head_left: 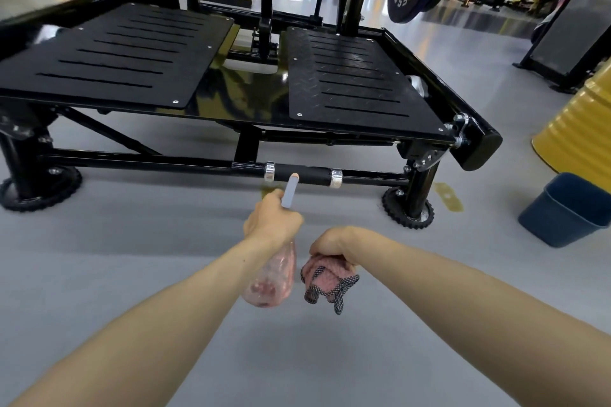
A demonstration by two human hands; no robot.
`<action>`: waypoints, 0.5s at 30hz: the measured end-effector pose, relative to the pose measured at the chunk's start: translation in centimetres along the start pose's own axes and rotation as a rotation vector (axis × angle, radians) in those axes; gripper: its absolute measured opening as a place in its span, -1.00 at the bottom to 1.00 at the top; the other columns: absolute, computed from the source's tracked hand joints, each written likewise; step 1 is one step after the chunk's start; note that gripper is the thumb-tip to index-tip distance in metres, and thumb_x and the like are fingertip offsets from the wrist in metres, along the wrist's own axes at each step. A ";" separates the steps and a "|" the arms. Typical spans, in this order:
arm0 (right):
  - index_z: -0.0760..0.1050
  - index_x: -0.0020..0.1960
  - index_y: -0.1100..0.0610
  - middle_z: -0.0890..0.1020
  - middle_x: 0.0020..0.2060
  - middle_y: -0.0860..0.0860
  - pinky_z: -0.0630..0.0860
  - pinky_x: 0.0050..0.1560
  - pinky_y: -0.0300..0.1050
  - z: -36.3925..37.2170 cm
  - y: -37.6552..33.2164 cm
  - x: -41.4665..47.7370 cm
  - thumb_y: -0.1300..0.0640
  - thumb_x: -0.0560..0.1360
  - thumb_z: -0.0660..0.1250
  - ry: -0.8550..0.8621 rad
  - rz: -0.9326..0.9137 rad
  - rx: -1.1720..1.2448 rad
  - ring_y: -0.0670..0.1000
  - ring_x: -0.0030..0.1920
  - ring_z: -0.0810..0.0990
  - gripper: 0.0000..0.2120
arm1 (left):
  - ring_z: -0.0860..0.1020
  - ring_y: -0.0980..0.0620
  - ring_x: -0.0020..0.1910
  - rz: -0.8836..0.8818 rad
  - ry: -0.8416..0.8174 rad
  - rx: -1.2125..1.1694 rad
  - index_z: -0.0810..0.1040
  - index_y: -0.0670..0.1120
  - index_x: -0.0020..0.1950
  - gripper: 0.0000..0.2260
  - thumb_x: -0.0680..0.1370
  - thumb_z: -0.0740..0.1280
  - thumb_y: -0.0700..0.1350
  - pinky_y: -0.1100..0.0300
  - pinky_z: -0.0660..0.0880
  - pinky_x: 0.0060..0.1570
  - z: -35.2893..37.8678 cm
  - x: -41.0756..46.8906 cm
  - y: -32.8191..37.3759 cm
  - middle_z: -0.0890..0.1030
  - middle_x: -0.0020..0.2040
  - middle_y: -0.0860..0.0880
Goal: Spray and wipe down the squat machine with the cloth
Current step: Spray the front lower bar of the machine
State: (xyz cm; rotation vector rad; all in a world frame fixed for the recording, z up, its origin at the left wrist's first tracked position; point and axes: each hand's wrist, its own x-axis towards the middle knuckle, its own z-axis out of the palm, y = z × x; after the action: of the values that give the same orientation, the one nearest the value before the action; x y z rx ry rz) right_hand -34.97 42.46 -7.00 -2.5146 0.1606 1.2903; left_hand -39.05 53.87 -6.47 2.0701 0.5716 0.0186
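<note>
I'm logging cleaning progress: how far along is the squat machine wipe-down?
Early. The left hand aims the spray bottle at the low front bar; the right hand holds the cloth bunched, off the machine. No wiped areas show. Wiping the bar and footplates remains.

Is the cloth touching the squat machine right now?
No, the cloth hangs bunched in the right hand, short of the squat machine.

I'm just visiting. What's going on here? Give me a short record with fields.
place: gym floor
left hand: holds a clear spray bottle, nozzle aimed at the machine's low front bar
right hand: grips a bunched pink cloth
squat machine: black, two slotted foot plates
nearby: blue bin, yellow drum
wiping: not begun
</note>
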 end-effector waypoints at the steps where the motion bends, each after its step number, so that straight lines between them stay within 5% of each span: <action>1: 0.37 -0.07 0.16 0.42 -0.34 0.07 0.30 -0.52 -0.23 0.3 -0.5 -0.1 0.10 0.63 0.10 -0.004 -0.004 -0.002 0.02 -0.42 0.36 -0.82 | 0.63 -0.12 -0.14 0.000 -0.014 -0.009 0.43 0.03 -0.09 -0.81 0.37 0.29 -0.22 -0.04 0.55 0.01 -0.5 -0.1 -0.3 0.61 -0.15 -0.02; 5: 0.35 -0.18 0.17 0.45 -0.32 0.07 0.33 -0.47 -0.18 1.4 -2.8 -0.5 0.10 0.64 0.08 -0.027 -0.039 -0.016 0.02 -0.39 0.40 -0.74 | 0.63 -0.17 -0.11 -0.028 -0.001 -0.075 0.44 0.03 -0.16 -0.82 0.34 0.28 -0.23 -0.10 0.58 -0.01 -2.9 0.1 -1.6 0.58 -0.21 -0.03; 10: 0.39 -0.13 0.19 0.47 -0.32 0.08 0.38 -0.49 -0.18 2.6 -4.7 -0.7 0.11 0.64 0.07 -0.071 -0.084 -0.023 0.03 -0.39 0.44 -0.75 | 0.58 -0.17 -0.31 -0.059 0.052 -0.143 0.42 -0.02 -0.27 -0.89 0.28 0.27 -0.22 -0.15 0.60 -0.05 -5.8 0.9 -3.0 0.52 -0.32 -0.03; 15: 0.33 -0.27 0.18 0.43 -0.37 0.06 0.26 -0.68 -0.36 3.0 -4.9 -1.0 0.11 0.60 0.23 -0.041 -0.141 0.026 -0.01 -0.43 0.39 -0.71 | 0.51 -0.09 -0.33 -0.032 0.044 -0.156 0.46 -0.06 -0.03 -0.76 0.32 0.30 -0.20 -0.06 0.57 -0.11 -7.1 1.5 -4.8 0.50 -0.25 -0.05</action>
State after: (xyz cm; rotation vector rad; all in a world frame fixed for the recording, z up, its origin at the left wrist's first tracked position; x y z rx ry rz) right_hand -36.71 47.98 -6.71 -2.4279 -0.0082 1.2737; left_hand -41.31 62.33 -6.82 1.9131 0.6113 0.0873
